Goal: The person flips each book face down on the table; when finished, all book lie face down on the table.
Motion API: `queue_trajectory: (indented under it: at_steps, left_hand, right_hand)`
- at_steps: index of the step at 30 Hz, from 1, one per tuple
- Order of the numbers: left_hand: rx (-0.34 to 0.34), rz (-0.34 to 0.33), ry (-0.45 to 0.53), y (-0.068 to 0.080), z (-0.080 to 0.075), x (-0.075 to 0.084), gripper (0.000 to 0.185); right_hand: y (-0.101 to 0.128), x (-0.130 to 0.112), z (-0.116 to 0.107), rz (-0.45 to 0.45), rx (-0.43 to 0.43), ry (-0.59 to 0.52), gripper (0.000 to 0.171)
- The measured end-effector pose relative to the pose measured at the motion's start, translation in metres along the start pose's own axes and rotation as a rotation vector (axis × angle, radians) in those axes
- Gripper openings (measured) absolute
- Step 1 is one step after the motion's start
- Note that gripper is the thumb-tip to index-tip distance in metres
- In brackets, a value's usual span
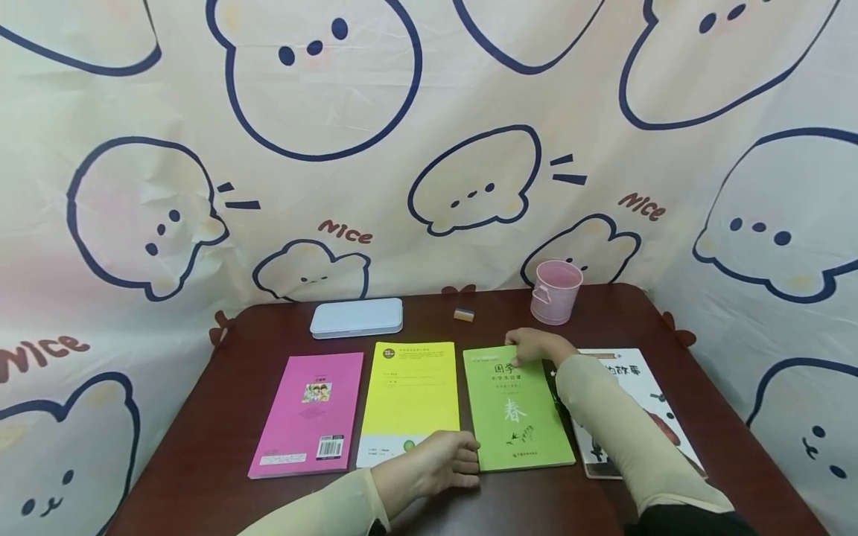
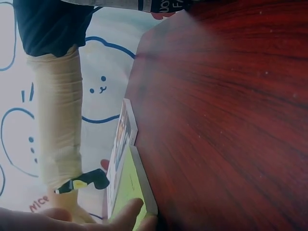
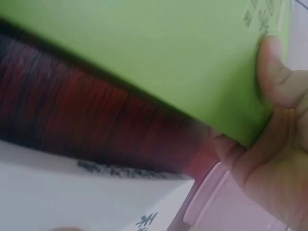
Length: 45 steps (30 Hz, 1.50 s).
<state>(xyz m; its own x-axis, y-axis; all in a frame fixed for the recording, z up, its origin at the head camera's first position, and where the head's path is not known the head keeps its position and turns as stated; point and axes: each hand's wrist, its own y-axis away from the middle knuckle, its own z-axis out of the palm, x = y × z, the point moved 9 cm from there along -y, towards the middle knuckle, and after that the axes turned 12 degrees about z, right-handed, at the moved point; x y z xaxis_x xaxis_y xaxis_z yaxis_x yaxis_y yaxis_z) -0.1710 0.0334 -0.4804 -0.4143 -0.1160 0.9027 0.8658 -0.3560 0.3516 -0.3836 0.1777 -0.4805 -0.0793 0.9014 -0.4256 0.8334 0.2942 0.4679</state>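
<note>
A green book (image 1: 516, 417) with a white Chinese character on its cover lies face up between both hands. My right hand (image 1: 539, 346) grips its top right corner. In the right wrist view the thumb (image 3: 274, 72) lies on the cover and the other fingers are partly hidden behind the corner. At the lower left corner, my left hand (image 1: 439, 465) holds the book with thumb and bent fingers. The left wrist view shows fingertips (image 2: 130, 214) at that corner. A yellow book (image 1: 415, 394) lies left of it, and a white illustrated book (image 1: 623, 372) lies right, partly behind the right forearm.
A pink book (image 1: 315, 409) lies at the left of the row. Along the back of the dark wooden table (image 1: 214, 417) are a pale flat case (image 1: 357, 318), a small eraser-like block (image 1: 464, 316) and a pink bucket (image 1: 556, 294). A patterned cloth hangs behind the table.
</note>
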Motion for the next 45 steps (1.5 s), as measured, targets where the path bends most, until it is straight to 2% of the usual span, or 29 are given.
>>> queue_trajectory:
  at_steps: [5, 12, 16, 19, 23, 26, 30, 36, 38, 42, 45]
  left_hand:
    - [0.049, 0.003, -0.044, -0.002, -0.003, 0.001, 0.064]
    - [0.098, -0.01, -0.092, -0.002, -0.005, 0.002, 0.065]
    - [0.107, -0.004, -0.074, -0.004, -0.004, 0.0, 0.061]
    - [0.131, 0.024, -0.012, -0.005, -0.005, 0.0, 0.057]
    - [0.159, 0.066, 0.077, -0.006, -0.005, 0.0, 0.038]
    - [0.164, 0.082, 0.091, -0.006, -0.004, 0.0, 0.025]
    - [0.174, 0.108, 0.078, -0.005, -0.005, 0.001, 0.028]
    - [0.219, 0.155, 0.06, -0.007, -0.015, 0.006, 0.029]
    - [0.236, 0.164, 0.043, -0.006, -0.018, 0.008, 0.027]
    - [0.265, 0.168, 0.016, -0.004, -0.024, 0.011, 0.027]
    - [0.27, 0.197, 0.027, -0.004, -0.026, 0.014, 0.03]
  right_hand:
    - [0.002, 0.008, -0.001, 0.021, -0.04, -0.148, 0.016]
    - [-0.001, 0.019, 0.0, 0.06, -0.035, -0.199, 0.015]
    - [-0.002, 0.022, 0.002, 0.08, -0.026, -0.216, 0.013]
    - [-0.002, 0.019, 0.002, 0.068, -0.006, -0.208, 0.011]
    - [-0.002, 0.008, 0.001, 0.027, 0.047, -0.091, 0.013]
    - [-0.003, 0.0, -0.001, 0.034, 0.126, 0.081, 0.018]
    - [-0.006, -0.006, -0.002, 0.081, 0.219, 0.293, 0.021]
    - [-0.006, -0.021, -0.003, 0.081, 0.333, 0.534, 0.008]
    - [-0.007, -0.023, -0.003, 0.101, 0.336, 0.557, 0.007]
    - [-0.006, -0.022, -0.002, 0.189, 0.272, 0.486, 0.006]
    - [-0.003, -0.022, -0.001, 0.228, 0.222, 0.411, 0.01]
